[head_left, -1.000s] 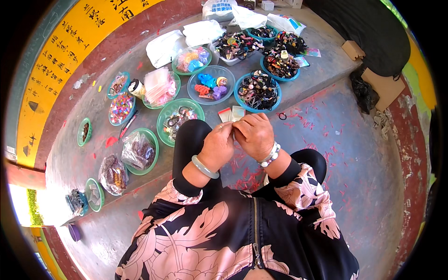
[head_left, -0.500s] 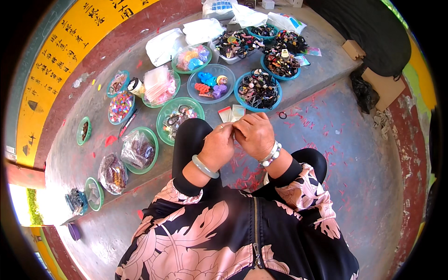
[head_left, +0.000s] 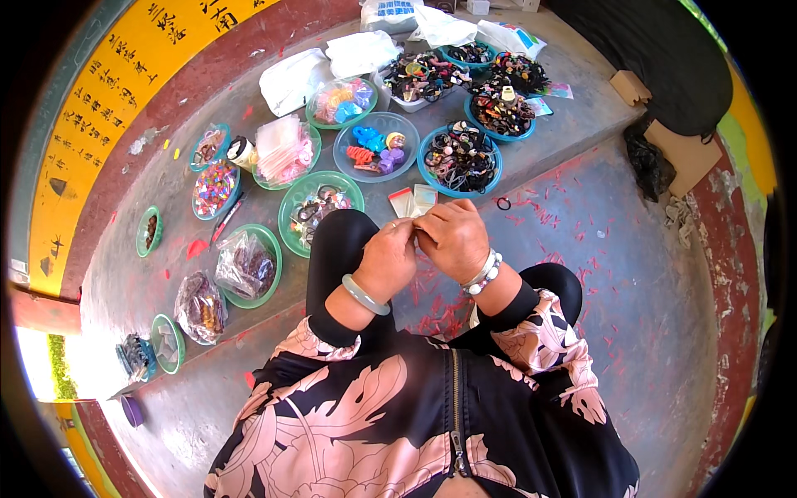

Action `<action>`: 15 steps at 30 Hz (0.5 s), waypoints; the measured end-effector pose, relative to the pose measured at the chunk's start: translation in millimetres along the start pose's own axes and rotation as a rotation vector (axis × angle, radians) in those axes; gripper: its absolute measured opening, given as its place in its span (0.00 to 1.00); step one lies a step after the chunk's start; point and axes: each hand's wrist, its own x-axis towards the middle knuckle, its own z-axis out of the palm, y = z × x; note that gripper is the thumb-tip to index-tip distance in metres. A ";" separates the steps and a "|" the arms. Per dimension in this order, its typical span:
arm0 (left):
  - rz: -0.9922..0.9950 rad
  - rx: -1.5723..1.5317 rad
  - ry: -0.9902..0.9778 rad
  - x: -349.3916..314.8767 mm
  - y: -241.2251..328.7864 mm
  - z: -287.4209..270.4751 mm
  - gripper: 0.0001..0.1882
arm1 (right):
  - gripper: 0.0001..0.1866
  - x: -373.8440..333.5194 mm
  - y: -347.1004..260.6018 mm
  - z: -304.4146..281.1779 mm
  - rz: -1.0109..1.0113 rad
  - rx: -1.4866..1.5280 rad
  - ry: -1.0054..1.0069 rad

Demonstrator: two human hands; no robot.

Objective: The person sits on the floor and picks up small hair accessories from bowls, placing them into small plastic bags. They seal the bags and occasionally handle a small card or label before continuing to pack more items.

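Note:
My left hand [head_left: 387,261] and my right hand [head_left: 453,241] meet between my knees, fingertips pinched together. Whatever they hold is hidden behind the fingers and too small to make out. Just beyond the fingertips lies a small red-and-white card or booklet [head_left: 402,202], with a pale clear packet [head_left: 425,197] beside it. A black hair tie [head_left: 504,203] rests on the floor to the right of my right hand. Ahead stands a blue basket [head_left: 427,184] full of dark hair ties [head_left: 458,158]. Beyond my left knee, a green basket [head_left: 288,236] holds hair ties and small pale pieces.
A clear bowl [head_left: 342,166] holds coloured rubbery bands. A basket of plastic sleeves [head_left: 281,149], a basket of colourful beads [head_left: 214,187] and a bagged bundle [head_left: 246,264] stand leftward. White bags [head_left: 295,83] lie behind. Red scraps [head_left: 540,212] litter the lower floor, below a step edge.

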 end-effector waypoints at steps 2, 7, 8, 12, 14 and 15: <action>-0.008 0.004 -0.009 -0.7 -0.9 0.8 0.11 | 0.07 -1.9 0.9 1.0 0.007 -0.015 -0.036; -0.013 0.014 -0.017 -1.0 0.1 0.4 0.11 | 0.05 -2.7 1.2 6.1 0.001 -0.034 -0.002; -0.003 0.014 -0.008 -0.7 0.7 0.8 0.12 | 0.05 -2.6 0.7 6.9 -0.004 -0.036 0.021; 0.004 0.011 -0.005 0.4 1.6 0.5 0.13 | 0.07 -2.0 -2.6 4.2 0.036 -0.041 0.025; 0.001 0.005 -0.007 0.6 2.2 0.7 0.13 | 0.07 -1.5 -3.0 3.5 0.058 -0.034 0.036; -0.001 0.002 -0.008 0.7 2.4 0.8 0.13 | 0.06 -1.6 -3.2 3.3 0.075 -0.018 0.049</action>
